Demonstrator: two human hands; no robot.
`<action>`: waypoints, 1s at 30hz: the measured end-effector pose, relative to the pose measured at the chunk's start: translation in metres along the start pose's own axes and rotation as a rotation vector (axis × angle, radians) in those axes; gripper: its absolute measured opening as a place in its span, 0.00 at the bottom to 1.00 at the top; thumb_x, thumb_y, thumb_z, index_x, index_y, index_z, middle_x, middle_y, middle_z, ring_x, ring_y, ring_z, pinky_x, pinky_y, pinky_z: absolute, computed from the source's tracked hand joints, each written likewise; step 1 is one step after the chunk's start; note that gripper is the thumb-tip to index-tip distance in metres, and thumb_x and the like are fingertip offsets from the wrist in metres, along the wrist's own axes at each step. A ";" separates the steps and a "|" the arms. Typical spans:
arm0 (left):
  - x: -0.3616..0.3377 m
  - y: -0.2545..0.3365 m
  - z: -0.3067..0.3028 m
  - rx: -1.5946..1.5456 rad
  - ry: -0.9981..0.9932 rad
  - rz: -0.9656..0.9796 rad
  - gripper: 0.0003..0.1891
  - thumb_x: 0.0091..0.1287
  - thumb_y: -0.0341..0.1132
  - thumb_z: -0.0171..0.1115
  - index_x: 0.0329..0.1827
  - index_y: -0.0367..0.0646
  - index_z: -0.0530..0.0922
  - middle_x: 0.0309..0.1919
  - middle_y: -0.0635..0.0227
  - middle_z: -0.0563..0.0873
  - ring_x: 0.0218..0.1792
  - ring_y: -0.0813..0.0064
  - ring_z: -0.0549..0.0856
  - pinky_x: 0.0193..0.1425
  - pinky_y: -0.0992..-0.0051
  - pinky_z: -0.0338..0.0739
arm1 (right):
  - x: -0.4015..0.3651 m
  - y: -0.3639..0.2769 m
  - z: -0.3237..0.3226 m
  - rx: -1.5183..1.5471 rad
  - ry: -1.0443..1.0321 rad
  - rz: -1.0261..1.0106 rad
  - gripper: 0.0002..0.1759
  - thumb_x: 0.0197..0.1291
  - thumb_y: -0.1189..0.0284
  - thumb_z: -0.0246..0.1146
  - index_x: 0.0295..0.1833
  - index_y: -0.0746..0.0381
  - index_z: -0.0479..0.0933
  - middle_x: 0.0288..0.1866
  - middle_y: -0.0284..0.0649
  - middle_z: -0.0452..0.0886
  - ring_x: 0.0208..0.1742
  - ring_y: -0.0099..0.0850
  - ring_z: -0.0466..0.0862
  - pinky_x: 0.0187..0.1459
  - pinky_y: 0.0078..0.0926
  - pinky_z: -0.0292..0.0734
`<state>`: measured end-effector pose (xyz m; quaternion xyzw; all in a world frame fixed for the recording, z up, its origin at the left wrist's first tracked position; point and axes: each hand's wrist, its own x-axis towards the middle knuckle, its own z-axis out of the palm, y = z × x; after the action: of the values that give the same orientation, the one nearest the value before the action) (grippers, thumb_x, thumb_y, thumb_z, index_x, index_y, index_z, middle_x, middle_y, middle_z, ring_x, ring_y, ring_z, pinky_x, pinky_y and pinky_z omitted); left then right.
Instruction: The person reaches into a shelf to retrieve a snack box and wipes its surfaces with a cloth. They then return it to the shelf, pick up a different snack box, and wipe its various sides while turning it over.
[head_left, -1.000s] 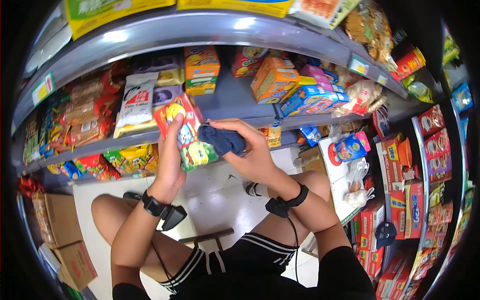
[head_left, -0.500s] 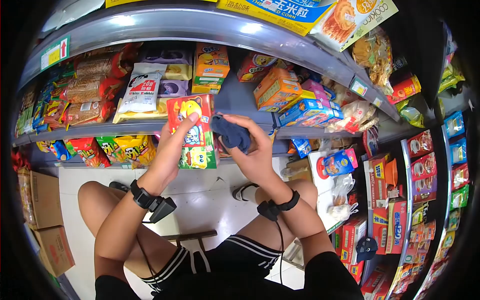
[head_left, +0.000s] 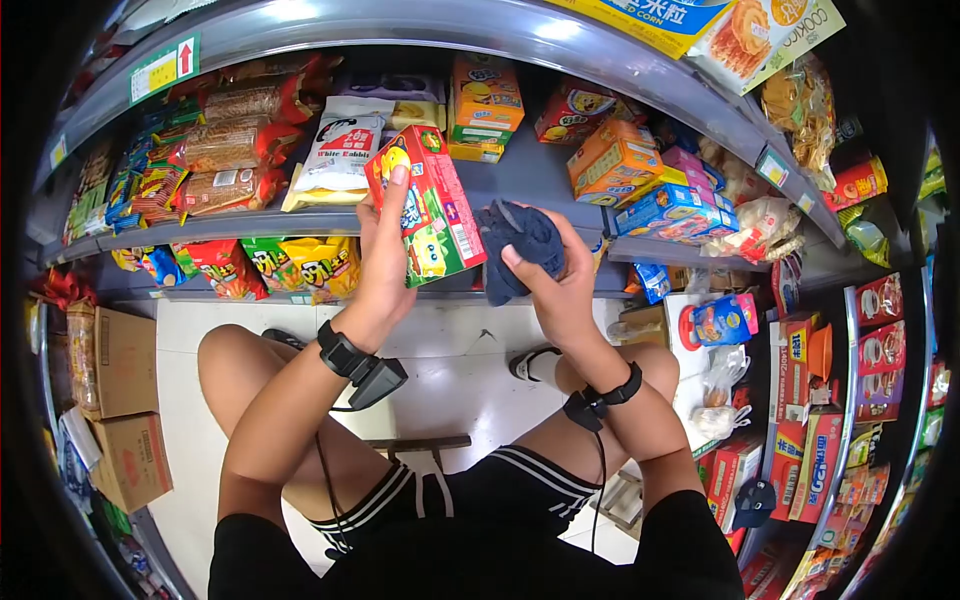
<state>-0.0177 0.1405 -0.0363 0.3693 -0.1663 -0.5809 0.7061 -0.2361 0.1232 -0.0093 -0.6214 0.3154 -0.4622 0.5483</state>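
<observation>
A red and green snack box (head_left: 436,205) is tilted in my left hand (head_left: 375,260), the thumb lying over its front and the fingers behind. Its narrow side with a barcode faces right. My right hand (head_left: 562,290) grips a crumpled dark blue cloth (head_left: 520,245), thumb on top, close beside the box's right edge. Both hands are in front of the shelf, above my knees. Behind the box on the shelf lies a white White Rabbit candy bag (head_left: 345,150), partly covered by it.
On the shelf (head_left: 330,222) stand orange boxes (head_left: 486,100), a blue box (head_left: 668,212) and packs of round biscuits (head_left: 235,145). Bright snack bags (head_left: 315,265) fill the level below. Cardboard cartons (head_left: 132,460) are stacked at left; a wooden stool (head_left: 415,443) sits between my legs.
My left hand has turned the box so its barcode side shows. The right hand has shifted its hold, and the cloth is spread wider. The whole view has swung left.
</observation>
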 end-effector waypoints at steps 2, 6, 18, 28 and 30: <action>-0.004 -0.003 0.003 -0.005 0.050 0.025 0.38 0.83 0.62 0.73 0.75 0.44 0.65 0.60 0.60 0.90 0.57 0.72 0.96 0.63 0.64 0.95 | -0.002 0.001 0.004 0.089 0.002 0.046 0.29 0.73 0.83 0.77 0.77 0.68 0.81 0.75 0.43 0.88 0.74 0.28 0.87 0.78 0.31 0.79; -0.005 -0.015 -0.009 -0.024 -0.056 -0.140 0.32 0.89 0.67 0.58 0.73 0.47 0.75 0.56 0.66 0.91 0.55 0.75 0.95 0.62 0.65 0.93 | -0.012 -0.004 0.013 -0.042 -0.041 -0.055 0.29 0.73 0.83 0.78 0.77 0.68 0.81 0.76 0.44 0.88 0.76 0.29 0.86 0.79 0.32 0.79; -0.019 -0.019 0.006 -0.241 -0.273 -0.270 0.37 0.93 0.65 0.49 0.88 0.45 0.74 0.77 0.58 0.88 0.76 0.64 0.88 0.84 0.58 0.81 | 0.006 0.001 0.000 -0.431 -0.115 -0.494 0.36 0.58 0.89 0.73 0.75 0.66 0.85 0.78 0.52 0.87 0.82 0.49 0.86 0.82 0.43 0.80; -0.014 -0.022 0.000 -0.248 -0.309 -0.377 0.36 0.88 0.69 0.55 0.81 0.49 0.81 0.71 0.62 0.91 0.72 0.64 0.90 0.81 0.57 0.83 | -0.004 -0.001 0.011 -0.431 -0.145 -0.508 0.36 0.55 0.91 0.74 0.73 0.66 0.86 0.81 0.51 0.85 0.85 0.50 0.83 0.84 0.45 0.78; -0.015 -0.024 -0.006 -0.259 -0.368 -0.421 0.32 0.88 0.67 0.57 0.77 0.52 0.84 0.66 0.65 0.92 0.68 0.66 0.92 0.78 0.59 0.85 | -0.007 0.000 0.013 -0.420 -0.240 -0.568 0.37 0.55 0.91 0.77 0.73 0.65 0.86 0.82 0.51 0.84 0.86 0.51 0.82 0.84 0.46 0.78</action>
<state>-0.0345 0.1550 -0.0550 0.1912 -0.1359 -0.7881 0.5692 -0.2270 0.1343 -0.0105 -0.8328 0.1519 -0.4451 0.2919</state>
